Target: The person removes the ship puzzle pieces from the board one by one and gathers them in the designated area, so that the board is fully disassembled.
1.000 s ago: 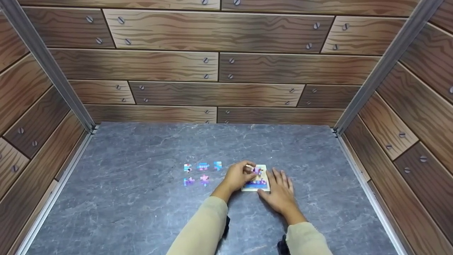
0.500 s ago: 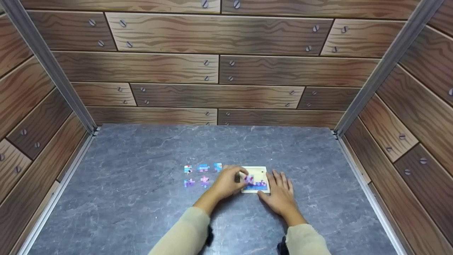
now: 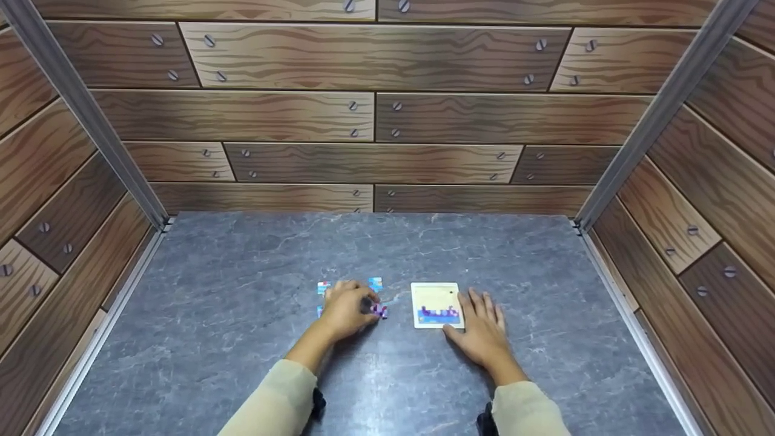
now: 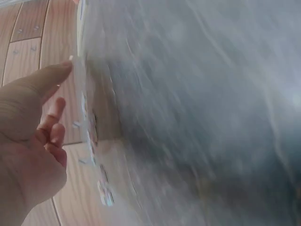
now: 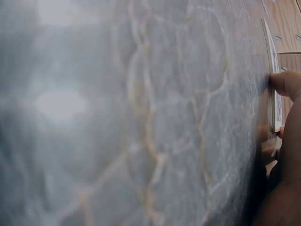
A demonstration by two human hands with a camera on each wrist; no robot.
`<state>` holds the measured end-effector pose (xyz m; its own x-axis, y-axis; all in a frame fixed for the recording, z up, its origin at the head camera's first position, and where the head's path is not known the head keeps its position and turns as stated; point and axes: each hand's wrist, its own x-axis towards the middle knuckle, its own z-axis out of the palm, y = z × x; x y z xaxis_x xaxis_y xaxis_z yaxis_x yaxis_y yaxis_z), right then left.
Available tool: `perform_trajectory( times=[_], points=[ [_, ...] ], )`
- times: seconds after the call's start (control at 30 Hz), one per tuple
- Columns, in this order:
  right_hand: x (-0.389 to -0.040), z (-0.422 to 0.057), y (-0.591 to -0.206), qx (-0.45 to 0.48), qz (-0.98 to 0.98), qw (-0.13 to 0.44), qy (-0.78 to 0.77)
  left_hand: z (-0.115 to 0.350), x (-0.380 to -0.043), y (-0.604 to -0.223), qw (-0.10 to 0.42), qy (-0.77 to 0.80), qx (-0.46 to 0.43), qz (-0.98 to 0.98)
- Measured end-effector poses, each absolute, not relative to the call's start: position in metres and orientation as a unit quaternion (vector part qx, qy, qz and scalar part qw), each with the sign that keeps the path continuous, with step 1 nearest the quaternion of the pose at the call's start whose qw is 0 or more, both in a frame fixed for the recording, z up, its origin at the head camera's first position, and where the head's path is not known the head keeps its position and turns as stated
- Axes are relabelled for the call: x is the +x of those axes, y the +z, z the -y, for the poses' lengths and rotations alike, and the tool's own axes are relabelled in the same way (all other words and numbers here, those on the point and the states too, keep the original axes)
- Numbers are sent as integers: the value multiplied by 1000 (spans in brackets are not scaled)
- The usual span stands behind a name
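In the head view, my left hand (image 3: 345,310) pinches a purple-pink jigsaw piece (image 3: 380,310) between thumb and fingertips, low over the table left of the puzzle board (image 3: 437,283). The pale-framed board has blue and purple puzzle pieces (image 3: 439,316) along its bottom; its upper part shows bare cream. My right hand (image 3: 482,330) lies with straight fingers along the board's right side, its thumb at the lower right corner. In the right wrist view the thumb presses the edge of the board (image 5: 273,84). My left hand (image 4: 37,122) is seen from the side in the left wrist view.
Loose jigsaw pieces lie around my left hand: a blue one (image 3: 375,283) beyond the fingers and a blue-red one (image 3: 323,287) at the far left. Others are partly hidden under the hand. Wood-patterned walls (image 3: 375,115) enclose the grey marbled table (image 3: 242,339).
My left hand has lifted the purple-pink jigsaw piece off the upper part of the board and carried it left, over to the loose pieces. My right hand stays at the board.
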<state>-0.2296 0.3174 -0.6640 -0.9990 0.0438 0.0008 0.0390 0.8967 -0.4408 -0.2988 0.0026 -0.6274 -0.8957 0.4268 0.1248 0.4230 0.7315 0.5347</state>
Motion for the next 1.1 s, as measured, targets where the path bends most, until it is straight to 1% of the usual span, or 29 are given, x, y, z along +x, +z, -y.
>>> perform_trajectory(
  times=[0.2, 0.4, 0.63, 0.9, 1.1],
  points=[
    [-230, -318, -665, -19, 974, 12, 224, 0, -301, -629, 1, 264, 216, -940],
    [-229, -317, -665, -19, 974, 6, 224, -3, -305, -627, 32, 267, 184, -945],
    [-229, -317, -667, -11, 973, 23, 230, -4, -309, -623, 56, 263, 174, -947],
    [-231, -318, -668, -11, 971, 30, 238, 0, -310, -625, 45, 265, 180, -946],
    [-231, -318, -666, -18, 974, 16, 226, -3, -307, -625, 39, 270, 173, -946]
  ],
)
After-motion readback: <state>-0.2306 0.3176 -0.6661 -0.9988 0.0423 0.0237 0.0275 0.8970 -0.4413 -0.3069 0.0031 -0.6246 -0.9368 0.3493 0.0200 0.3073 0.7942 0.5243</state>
